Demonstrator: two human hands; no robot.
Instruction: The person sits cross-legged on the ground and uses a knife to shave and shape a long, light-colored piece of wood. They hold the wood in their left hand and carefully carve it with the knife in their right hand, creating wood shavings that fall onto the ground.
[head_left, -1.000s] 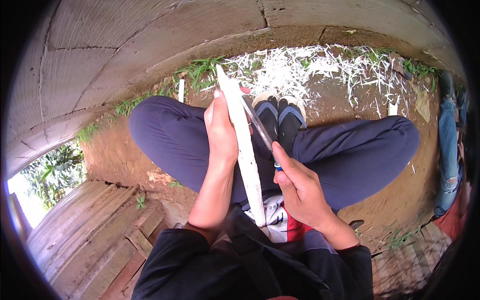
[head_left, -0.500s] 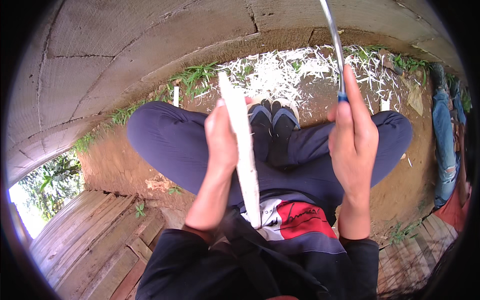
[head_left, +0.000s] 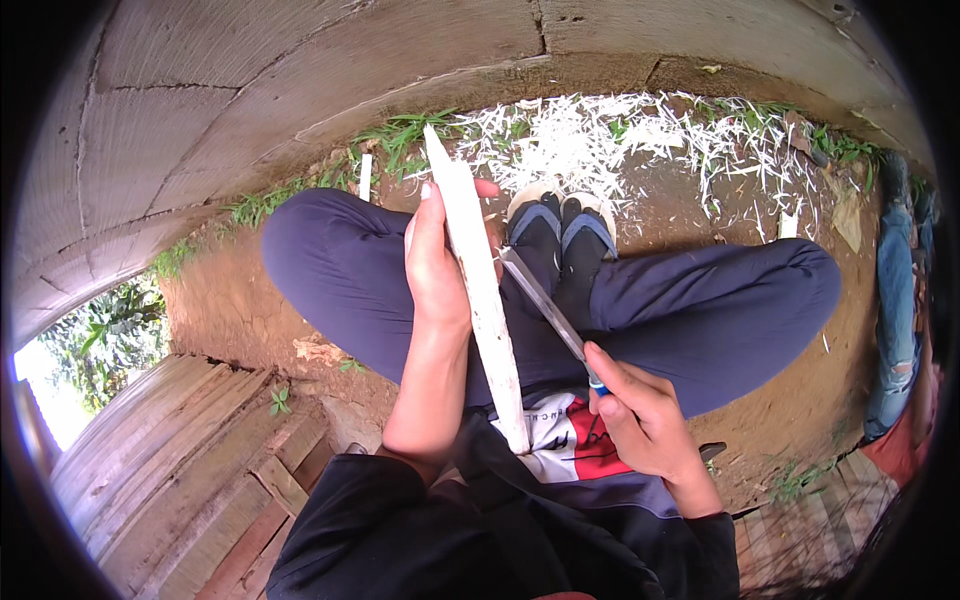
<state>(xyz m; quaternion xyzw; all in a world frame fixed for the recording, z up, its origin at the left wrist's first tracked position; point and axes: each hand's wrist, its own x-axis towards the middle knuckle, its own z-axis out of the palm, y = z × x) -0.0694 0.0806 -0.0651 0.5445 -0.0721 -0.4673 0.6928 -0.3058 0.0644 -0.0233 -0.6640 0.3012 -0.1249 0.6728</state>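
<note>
A long pale white wooden stick (head_left: 487,310) slants upright before me, its far end tapering to a point and its lower end against my shirt. My left hand (head_left: 438,265) is closed around its upper half, thumb along the near side. In my right hand (head_left: 650,425) is a long narrow knife (head_left: 548,303) with blue showing at the handle; most of the handle is hidden in the fist. The blade points up and left, its tip close beside the stick's right side. Whether it touches the wood I cannot tell.
White shavings (head_left: 575,145) cover the ground past my sandalled feet (head_left: 560,225), below a grey wall (head_left: 330,100). Weathered planks (head_left: 160,450) lie at the lower left. Someone in torn blue jeans (head_left: 893,300) is at the right edge. My bent legs frame the work.
My right hand has come down and left with the knife, bringing the blade from far up on the right to beside the stick. My left hand still grips the stick.
</note>
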